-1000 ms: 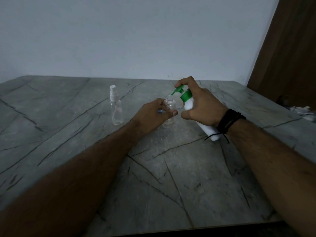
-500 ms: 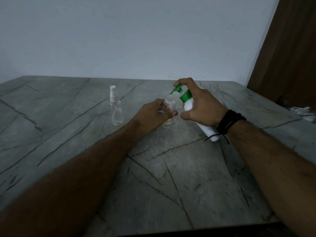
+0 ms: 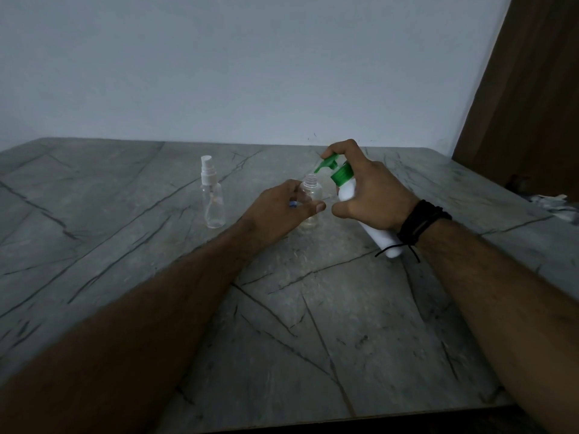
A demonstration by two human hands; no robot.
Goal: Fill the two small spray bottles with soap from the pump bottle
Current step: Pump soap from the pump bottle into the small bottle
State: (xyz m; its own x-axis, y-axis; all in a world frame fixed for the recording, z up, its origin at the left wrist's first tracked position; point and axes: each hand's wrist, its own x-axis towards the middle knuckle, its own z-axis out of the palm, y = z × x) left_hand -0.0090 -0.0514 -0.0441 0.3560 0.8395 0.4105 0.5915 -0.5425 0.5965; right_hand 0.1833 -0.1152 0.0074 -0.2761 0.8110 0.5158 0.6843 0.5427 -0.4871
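Note:
My left hand [image 3: 279, 211] grips a small clear spray bottle [image 3: 311, 191] that stands uncapped on the table, its threaded neck open. My right hand [image 3: 372, 192] holds the white pump bottle [image 3: 380, 236] tilted toward it, forefinger on the green pump head [image 3: 329, 162]. The green spout hangs just above the open neck. A second clear spray bottle [image 3: 213, 198] with its white sprayer cap on stands upright to the left, apart from both hands. Something small and blue shows between my left fingers; what it is cannot be made out.
The grey marble-patterned table [image 3: 282, 324] spreads out toward a pale wall. Crumpled white material [image 3: 554, 205] lies at the table's right edge. A brown door or panel [image 3: 532, 89] stands at the far right.
The pump head has risen slightly under my right forefinger. Both hands and the bottles stay in the same place.

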